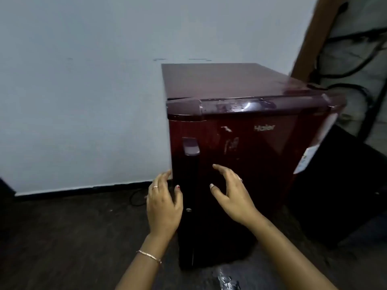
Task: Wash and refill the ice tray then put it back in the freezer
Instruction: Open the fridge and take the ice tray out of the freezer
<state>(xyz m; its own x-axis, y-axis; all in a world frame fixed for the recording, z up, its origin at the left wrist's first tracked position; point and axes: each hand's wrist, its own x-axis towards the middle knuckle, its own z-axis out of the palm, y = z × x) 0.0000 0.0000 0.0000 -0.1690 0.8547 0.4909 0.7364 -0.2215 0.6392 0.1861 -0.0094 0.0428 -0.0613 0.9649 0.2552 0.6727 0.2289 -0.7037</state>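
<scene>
One word could be read: the silver brand name "Haier", which stood on the front of the maroon refrigerator door, toward 1 o'clock on that face and just under the top trim. A pale sticker clung to the door's edge at 3 o'clock, but its print was too blurred to make out. The whitish marks left of the brand name formed no legible letters.

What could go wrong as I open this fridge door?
The left hand is at the door's bare edge, below the handle, so the pull might slip. The fridge is small and may shift when tugged; the right hand doesn't seem to brace it. The shiny scrap on the floor could be stepped on.
</scene>
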